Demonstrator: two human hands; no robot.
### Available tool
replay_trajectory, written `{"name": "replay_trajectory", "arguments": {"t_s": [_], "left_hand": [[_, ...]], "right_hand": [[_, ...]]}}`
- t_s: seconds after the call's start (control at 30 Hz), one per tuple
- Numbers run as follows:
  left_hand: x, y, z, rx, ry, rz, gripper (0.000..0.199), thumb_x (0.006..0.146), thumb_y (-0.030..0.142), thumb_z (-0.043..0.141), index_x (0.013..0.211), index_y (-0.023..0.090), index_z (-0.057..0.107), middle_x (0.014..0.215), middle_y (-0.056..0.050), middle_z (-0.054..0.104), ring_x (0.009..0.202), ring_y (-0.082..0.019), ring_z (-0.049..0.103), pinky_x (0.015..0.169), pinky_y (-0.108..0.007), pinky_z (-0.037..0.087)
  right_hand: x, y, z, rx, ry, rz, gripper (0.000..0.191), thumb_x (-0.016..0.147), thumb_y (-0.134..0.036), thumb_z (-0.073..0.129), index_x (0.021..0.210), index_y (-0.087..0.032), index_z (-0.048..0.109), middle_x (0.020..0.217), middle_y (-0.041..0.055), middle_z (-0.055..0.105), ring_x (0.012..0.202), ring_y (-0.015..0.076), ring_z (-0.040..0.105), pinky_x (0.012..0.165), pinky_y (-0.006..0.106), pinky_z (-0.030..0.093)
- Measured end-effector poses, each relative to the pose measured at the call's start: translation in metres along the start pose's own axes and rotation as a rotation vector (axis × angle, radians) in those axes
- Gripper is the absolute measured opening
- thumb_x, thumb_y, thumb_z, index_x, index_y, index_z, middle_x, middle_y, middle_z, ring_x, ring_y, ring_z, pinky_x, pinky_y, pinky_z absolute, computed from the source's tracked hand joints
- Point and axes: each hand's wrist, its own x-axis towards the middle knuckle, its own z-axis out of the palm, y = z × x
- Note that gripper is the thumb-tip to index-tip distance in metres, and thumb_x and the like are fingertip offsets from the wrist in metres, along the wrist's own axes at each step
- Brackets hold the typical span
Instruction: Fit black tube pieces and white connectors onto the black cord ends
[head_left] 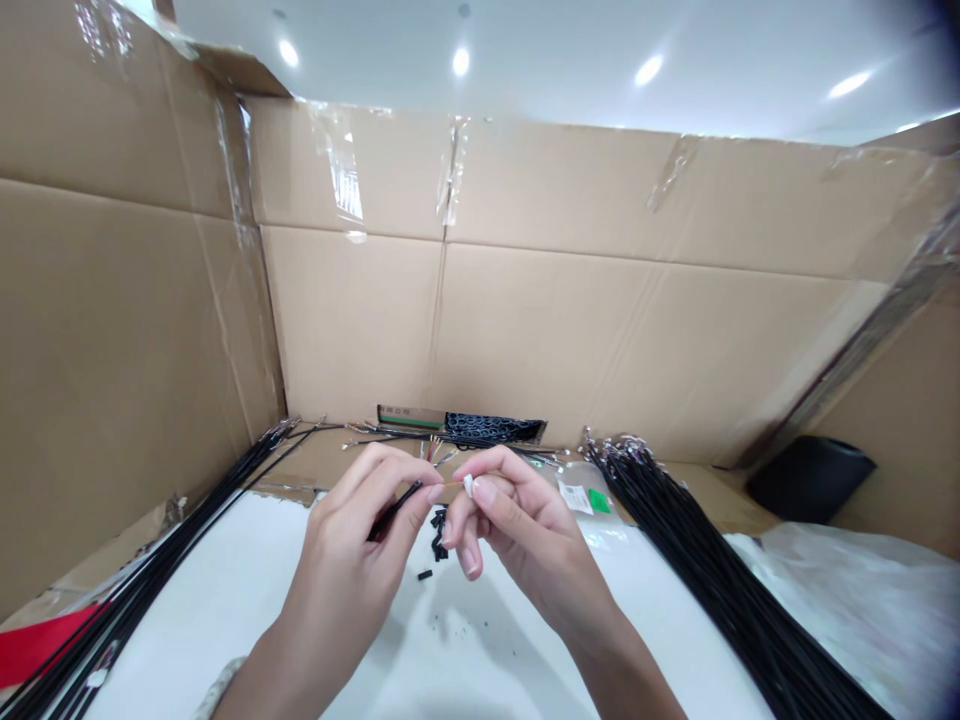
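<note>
My left hand (367, 550) is closed on a black cable (394, 510), whose end points up and right between thumb and fingers. Several thin coloured wires (435, 452) fan out behind the hands. An orange wire (452, 485) runs from the left fingertips across to my right hand (517, 530). There, thumb and index finger pinch a small white connector (469, 486). Below the hands, several short black pieces (439, 535) lie in a small pile on the white tabletop (480, 660). One loose black piece (425, 575) rests just in front of it.
Black cable bundles lie at left (195, 530) and right (697, 560). Cardboard walls (562, 330) enclose the back and sides. Clear plastic (862, 600), a black object (810, 478), a green-labelled bag (598, 500) and a red strip (45, 640) are around.
</note>
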Motion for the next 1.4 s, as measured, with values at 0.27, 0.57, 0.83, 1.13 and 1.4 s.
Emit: {"name": "replay_trajectory", "arguments": {"t_s": [0.27, 0.57, 0.83, 1.13, 1.4], "left_hand": [[0.0002, 0.0019, -0.0014, 0.016, 0.009, 0.007, 0.019, 0.093, 0.007, 0.063, 0.090, 0.025, 0.065, 0.084, 0.006, 0.064, 0.064, -0.003, 0.057, 0.056, -0.008, 0.044], [0.0007, 0.0031, -0.0020, 0.016, -0.008, 0.003, 0.019, 0.093, 0.006, 0.062, 0.089, 0.024, 0.065, 0.084, 0.006, 0.064, 0.067, -0.004, 0.058, 0.058, -0.009, 0.045], [0.0014, 0.0049, -0.0029, 0.030, -0.019, -0.013, 0.016, 0.093, 0.007, 0.063, 0.088, 0.021, 0.066, 0.083, 0.002, 0.065, 0.067, -0.007, 0.060, 0.055, -0.013, 0.045], [0.0023, 0.0049, -0.0037, 0.034, -0.044, -0.027, 0.014, 0.094, 0.007, 0.063, 0.090, 0.019, 0.067, 0.086, 0.001, 0.065, 0.065, -0.007, 0.055, 0.052, -0.017, 0.040], [0.0023, 0.0054, -0.0032, 0.030, -0.072, -0.052, 0.011, 0.096, 0.010, 0.062, 0.091, 0.019, 0.066, 0.086, 0.001, 0.063, 0.063, -0.007, 0.053, 0.055, -0.019, 0.041]], "right_hand": [[-0.0001, -0.0011, -0.0005, -0.003, 0.007, 0.013, 0.010, 0.102, -0.028, 0.062, 0.100, -0.019, 0.067, 0.078, 0.0012, 0.079, 0.058, 0.0053, 0.068, 0.060, 0.017, 0.054], [0.0009, -0.0022, -0.0020, -0.043, 0.009, 0.009, 0.011, 0.102, -0.028, 0.061, 0.101, -0.019, 0.066, 0.077, 0.0012, 0.079, 0.059, 0.0055, 0.068, 0.062, 0.018, 0.054], [0.0000, -0.0045, -0.0028, -0.096, 0.029, 0.004, 0.011, 0.101, -0.031, 0.062, 0.099, -0.020, 0.063, 0.076, 0.0018, 0.078, 0.057, 0.0087, 0.065, 0.060, 0.024, 0.052], [-0.0017, -0.0063, -0.0013, -0.145, 0.031, 0.008, 0.010, 0.100, -0.030, 0.063, 0.099, -0.021, 0.064, 0.078, 0.0008, 0.078, 0.058, 0.0099, 0.067, 0.063, 0.026, 0.054], [-0.0017, -0.0077, -0.0008, -0.195, 0.044, 0.011, 0.011, 0.100, -0.032, 0.063, 0.100, -0.021, 0.065, 0.078, 0.0008, 0.077, 0.058, 0.0111, 0.066, 0.063, 0.027, 0.054]]}}
